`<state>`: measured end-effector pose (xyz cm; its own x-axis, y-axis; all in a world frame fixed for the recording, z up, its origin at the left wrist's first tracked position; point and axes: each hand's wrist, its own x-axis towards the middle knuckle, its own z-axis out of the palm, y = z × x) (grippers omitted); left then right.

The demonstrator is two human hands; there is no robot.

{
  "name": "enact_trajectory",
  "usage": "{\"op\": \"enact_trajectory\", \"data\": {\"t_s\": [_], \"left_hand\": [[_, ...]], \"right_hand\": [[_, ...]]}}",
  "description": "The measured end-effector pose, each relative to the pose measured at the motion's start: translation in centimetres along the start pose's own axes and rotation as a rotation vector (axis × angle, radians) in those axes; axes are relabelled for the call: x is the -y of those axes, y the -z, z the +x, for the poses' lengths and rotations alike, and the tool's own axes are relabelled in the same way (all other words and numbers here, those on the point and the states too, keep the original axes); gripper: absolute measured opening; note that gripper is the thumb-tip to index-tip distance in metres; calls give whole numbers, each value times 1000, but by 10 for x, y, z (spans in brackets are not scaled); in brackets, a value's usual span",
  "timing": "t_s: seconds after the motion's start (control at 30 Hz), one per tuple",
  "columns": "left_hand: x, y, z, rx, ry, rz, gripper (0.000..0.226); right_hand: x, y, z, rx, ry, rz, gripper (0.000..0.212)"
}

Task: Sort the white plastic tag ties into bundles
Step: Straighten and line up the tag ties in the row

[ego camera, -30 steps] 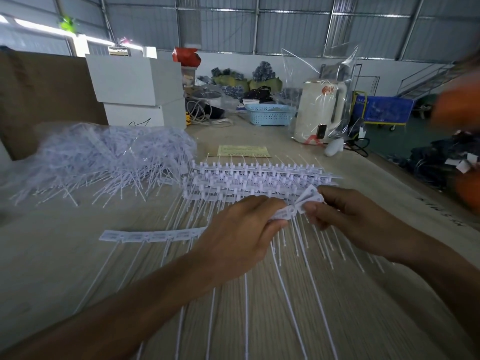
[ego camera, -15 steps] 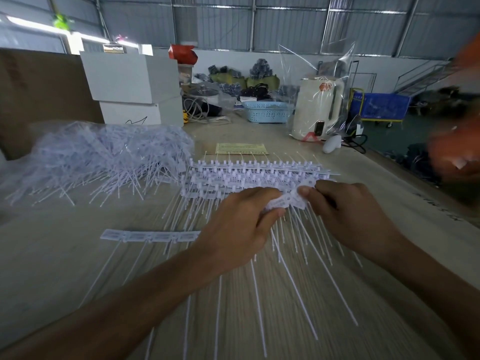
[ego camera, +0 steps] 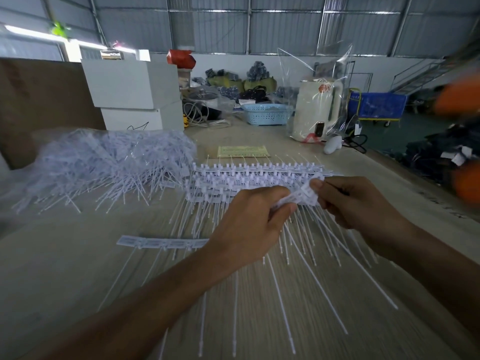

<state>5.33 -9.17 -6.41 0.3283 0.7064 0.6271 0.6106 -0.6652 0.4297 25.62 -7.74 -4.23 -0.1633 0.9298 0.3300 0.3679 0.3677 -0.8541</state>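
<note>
Both hands hold one strip of white plastic tag ties by its head bar above the wooden table. My left hand grips the bar's left end, and my right hand pinches its right end. The strip's thin tails fan down toward me. Behind it lies a stack of aligned tie strips. A single strip lies flat left of my left wrist. A big loose heap of ties fills the left side.
Two stacked white boxes and a brown board stand at the back left. A paper label, a blue basket and a bagged white kettle sit further back. The table's right edge runs diagonally at the right.
The held strip has been raised slightly and bunched between my hands; its tails now fan out wider toward me. Both hands stay in front of the stack.
</note>
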Motion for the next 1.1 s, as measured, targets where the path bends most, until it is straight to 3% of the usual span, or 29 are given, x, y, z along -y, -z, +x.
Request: {"op": "enact_trajectory", "data": {"t_s": [0.2,0.27,0.33,0.4,0.53,0.73,0.9,1.1], "left_hand": [[0,-1,-1,29,-57,1,13],[3,-3,-13,135,-95,63,20],[8,-4,-24,233,-122,107,22],[11,-1,-23,217,-106,63,22],[13,0,-15,84,-68,-29,24],[9,-4,-18,112,-44,-83,29],[10,-2,-18,111,-47,-103,37],[10,1,-16,47,-74,-103,33]], "right_hand": [[1,5,6,54,-318,292,46],[-1,29,14,-78,-424,511,43],[-5,55,17,-215,-417,619,44],[-11,63,14,-190,-336,589,46],[-12,30,6,33,-157,470,27],[-1,-5,-10,94,99,-107,29],[-4,-13,-9,26,-42,-18,33],[6,-15,-13,198,-137,-35,50]]}}
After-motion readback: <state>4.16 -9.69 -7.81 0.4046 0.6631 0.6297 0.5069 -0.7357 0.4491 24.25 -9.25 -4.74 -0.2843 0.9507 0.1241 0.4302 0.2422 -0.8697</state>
